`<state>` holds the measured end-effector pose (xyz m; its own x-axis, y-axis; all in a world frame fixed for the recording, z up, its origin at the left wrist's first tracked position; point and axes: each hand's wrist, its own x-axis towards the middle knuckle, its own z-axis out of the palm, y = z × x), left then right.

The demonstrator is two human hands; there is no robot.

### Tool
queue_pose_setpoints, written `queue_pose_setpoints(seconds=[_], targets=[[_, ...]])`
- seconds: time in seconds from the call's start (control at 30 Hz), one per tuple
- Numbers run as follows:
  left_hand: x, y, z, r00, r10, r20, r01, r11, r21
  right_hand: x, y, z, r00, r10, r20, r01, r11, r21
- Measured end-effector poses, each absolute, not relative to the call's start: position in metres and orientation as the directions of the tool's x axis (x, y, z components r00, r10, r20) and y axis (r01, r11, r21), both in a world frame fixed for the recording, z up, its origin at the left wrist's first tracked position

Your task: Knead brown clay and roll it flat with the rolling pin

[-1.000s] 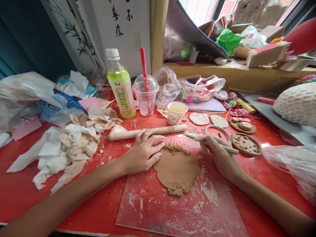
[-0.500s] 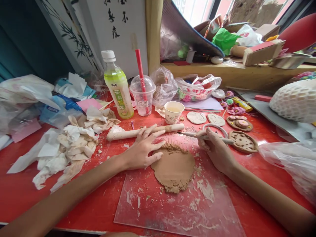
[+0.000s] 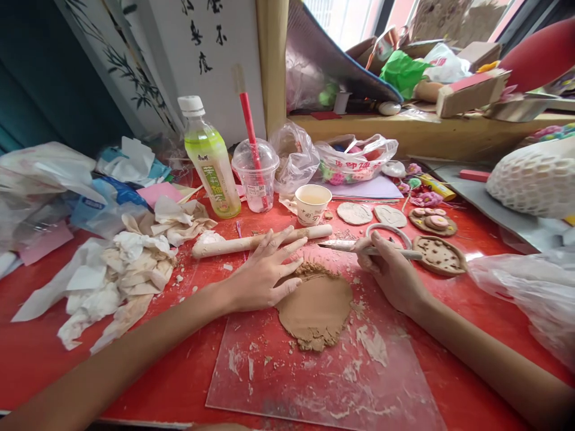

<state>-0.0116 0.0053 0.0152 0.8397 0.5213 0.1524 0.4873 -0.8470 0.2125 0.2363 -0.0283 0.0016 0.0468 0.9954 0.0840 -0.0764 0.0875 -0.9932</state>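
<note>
A flattened slab of brown clay (image 3: 315, 308) with ragged edges lies on a clear plastic sheet (image 3: 287, 389). My left hand (image 3: 267, 269) is spread open, its fingertips at the slab's upper left edge and its longer fingers reaching over a wooden rolling pin (image 3: 238, 244). To the right of the slab, my right hand (image 3: 390, 263) grips a clay knife (image 3: 339, 245) with a pointed metal blade, held above the sheet and pointing left. Behind that hand, a pale ring (image 3: 399, 232) is partly hidden. Clay scraps are scattered around the slab.
A paper cup (image 3: 313, 205) of liquid, a lidded plastic cup (image 3: 256, 173) and a drink bottle (image 3: 212, 167) stand behind the rolling pin. Crumpled tissues (image 3: 130, 263) lie left. Decorated clay discs (image 3: 439, 256) and a plastic bag (image 3: 516, 287) lie right.
The knife's blade has turned, now showing a broader, brighter face. Both hands stay nearly in place; the whole view has shifted slightly.
</note>
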Motion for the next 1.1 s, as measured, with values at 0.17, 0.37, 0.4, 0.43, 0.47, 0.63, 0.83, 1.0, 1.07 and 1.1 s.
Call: queue_pose_setpoints(seconds=[0.17, 0.37, 0.4, 0.43, 0.47, 0.63, 0.83, 1.0, 1.07, 1.1], targets=[[-0.016, 0.011, 0.014, 0.876, 0.455, 0.161, 0.404, -0.874, 0.270, 0.236, -0.027, 0.000, 0.038, 0.995, 0.098, -0.052, 0.099, -0.994], [-0.012, 0.019, 0.015, 0.850, 0.508, 0.139, 0.461, -0.846, 0.268, 0.236, -0.029, 0.001, 0.035, 0.995, 0.089, -0.047, 0.090, -0.995], [-0.010, 0.020, 0.015, 0.837, 0.530, 0.134, 0.486, -0.834, 0.260, 0.236, -0.029, 0.001, 0.037, 0.995, 0.088, -0.055, 0.090, -0.994], [-0.008, 0.021, 0.014, 0.834, 0.538, 0.124, 0.499, -0.830, 0.248, 0.236, -0.029, 0.002, 0.036, 0.996, 0.087, -0.064, 0.089, -0.994], [-0.006, 0.022, 0.014, 0.837, 0.534, 0.116, 0.500, -0.834, 0.235, 0.236, -0.029, 0.002, 0.033, 0.996, 0.084, -0.073, 0.086, -0.994], [0.002, 0.024, 0.017, 0.877, 0.466, 0.113, 0.434, -0.871, 0.230, 0.235, -0.028, 0.002, 0.033, 0.997, 0.067, -0.082, 0.069, -0.994], [0.001, 0.034, 0.027, 0.907, 0.417, 0.052, 0.393, -0.886, 0.246, 0.237, -0.029, 0.002, 0.031, 0.998, 0.061, -0.110, 0.064, -0.992], [0.002, 0.040, 0.026, 0.879, 0.467, 0.096, 0.456, -0.882, 0.117, 0.240, -0.027, 0.001, 0.034, 0.999, 0.034, -0.212, 0.040, -0.976], [0.006, 0.038, 0.025, 0.894, 0.435, 0.103, 0.425, -0.899, 0.110, 0.240, -0.027, 0.000, 0.027, 0.999, 0.034, -0.228, 0.040, -0.973], [0.009, 0.036, 0.024, 0.898, 0.425, 0.111, 0.411, -0.903, 0.127, 0.240, -0.027, 0.001, 0.024, 0.999, 0.037, -0.229, 0.041, -0.973]])
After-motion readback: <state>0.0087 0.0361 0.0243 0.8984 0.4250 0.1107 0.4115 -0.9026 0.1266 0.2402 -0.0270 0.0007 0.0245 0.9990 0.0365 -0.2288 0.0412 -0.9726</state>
